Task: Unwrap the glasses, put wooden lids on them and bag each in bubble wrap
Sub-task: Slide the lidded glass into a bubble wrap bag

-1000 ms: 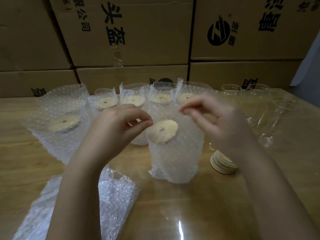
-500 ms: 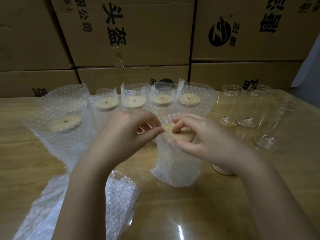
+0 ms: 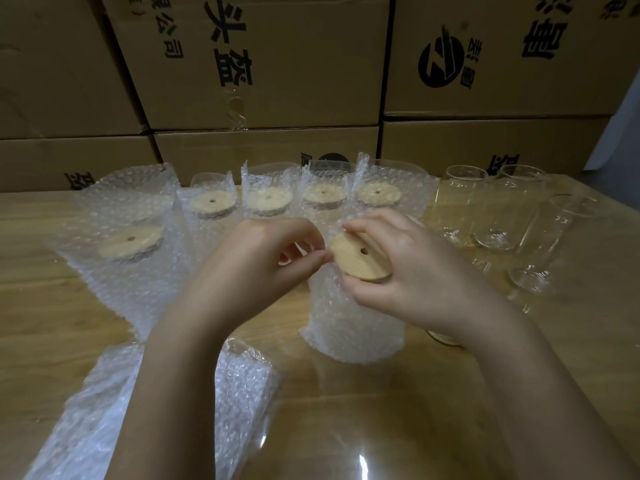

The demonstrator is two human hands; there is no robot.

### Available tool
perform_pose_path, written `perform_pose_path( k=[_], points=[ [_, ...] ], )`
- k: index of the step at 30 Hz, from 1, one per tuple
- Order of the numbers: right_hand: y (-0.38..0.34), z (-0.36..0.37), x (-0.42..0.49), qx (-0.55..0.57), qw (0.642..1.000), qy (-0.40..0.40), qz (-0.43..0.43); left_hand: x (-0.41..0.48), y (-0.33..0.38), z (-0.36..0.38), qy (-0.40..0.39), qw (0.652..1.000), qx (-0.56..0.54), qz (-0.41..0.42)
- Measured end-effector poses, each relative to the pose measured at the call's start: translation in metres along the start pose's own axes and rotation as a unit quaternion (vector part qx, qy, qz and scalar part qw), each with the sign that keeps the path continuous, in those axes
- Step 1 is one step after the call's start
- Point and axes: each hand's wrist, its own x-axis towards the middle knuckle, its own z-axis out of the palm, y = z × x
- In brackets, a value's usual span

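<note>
Gripping: right hand (image 3: 408, 271) holds a wooden lid (image 3: 362, 259) by its rim, tilted, at the mouth of the bag (image 3: 356, 323).
Left hand (image 3: 252, 268): fingers curled, thumb and forefinger pinching the bag's top edge just beside the lid.
Bag: bubble wrap, upright, mid-worktop (image 3: 398, 417).
Bagged glasses (image 3: 268, 199): five with lids on, standing behind the hands.
Bare glasses (image 3: 460, 206): three at the right, the nearest tilted.
Spare lids (image 3: 445, 338): a stack beneath the right wrist.
Flat wrap (image 3: 239, 403): near left.
Boxes (image 3: 277, 71): stacked behind.

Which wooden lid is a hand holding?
The tilted lid in the middle, gripped by the right hand; the five behind lie flat inside bubble bags.
</note>
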Motion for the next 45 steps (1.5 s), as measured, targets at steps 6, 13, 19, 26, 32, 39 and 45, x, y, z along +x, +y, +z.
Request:
perform_pose_path(
  k=[6,13,19,26,32,39,45],
  points=[
    [-0.003,0.012,0.002,-0.016,1.0,-0.005,-0.003,0.0,-0.005,0.0,-0.031,0.999,0.025,-0.019],
    [-0.001,0.01,0.003,-0.01,1.0,-0.017,-0.006,-0.001,-0.012,-0.001,0.007,0.999,0.034,-0.017],
    [0.017,-0.013,0.0,-0.017,0.998,0.063,-0.025,-0.001,-0.015,-0.002,0.062,0.997,0.052,0.001],
    [0.043,-0.028,-0.011,0.001,0.998,0.058,0.026,-0.004,-0.024,-0.005,0.093,0.994,0.062,0.001],
    [0.047,-0.031,-0.01,0.063,0.996,0.017,0.055,-0.005,-0.029,-0.007,0.086,0.995,0.059,-0.01],
    [0.042,-0.024,-0.004,0.046,0.987,0.152,0.013,-0.002,-0.026,-0.006,0.131,0.989,0.073,0.006],
    [0.041,-0.02,-0.003,-0.009,0.981,0.192,0.016,-0.005,-0.028,-0.011,0.132,0.99,0.051,-0.004]
  ],
)
